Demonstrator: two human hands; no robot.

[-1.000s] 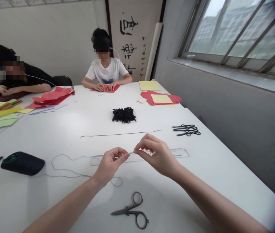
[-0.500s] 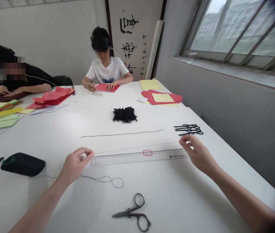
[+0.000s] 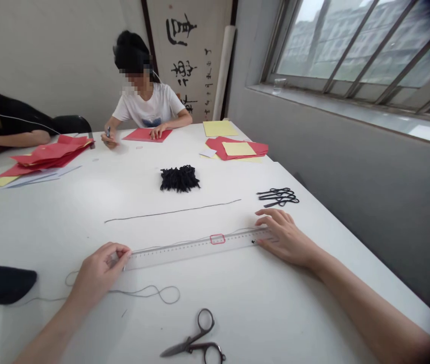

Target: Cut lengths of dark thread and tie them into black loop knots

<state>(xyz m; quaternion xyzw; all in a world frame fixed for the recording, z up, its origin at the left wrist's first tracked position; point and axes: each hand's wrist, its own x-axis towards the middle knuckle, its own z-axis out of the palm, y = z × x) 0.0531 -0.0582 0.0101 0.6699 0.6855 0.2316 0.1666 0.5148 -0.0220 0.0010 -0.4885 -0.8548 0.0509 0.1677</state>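
My left hand [image 3: 101, 268] pinches a thin dark thread [image 3: 243, 231] at the left end of a clear ruler [image 3: 184, 256]. The thread runs along the ruler's upper edge, slightly slack. Over the ruler's right end my right hand [image 3: 288, 237] lies with fingers apart, thumb near the lower edge and fingertips by the upper one. Loose thread [image 3: 169, 294] curls on the table beside my left wrist. It leads toward a dark spool-like bundle [image 3: 2, 284] at the left edge. Scissors [image 3: 190, 346] rest with blades parted near the front.
Beyond the ruler lies a separate straight cord [image 3: 173, 211]. Behind it sits a pile of black cords [image 3: 180, 179], with several looped black cords [image 3: 279, 197] at right. Coloured paper [image 3: 51, 154] lies farther back. Two people sit across the table [image 3: 86, 202].
My right hand has let go of the thread's end and spread over the ruler. The taut thread has slackened onto the ruler. The view has shifted right.
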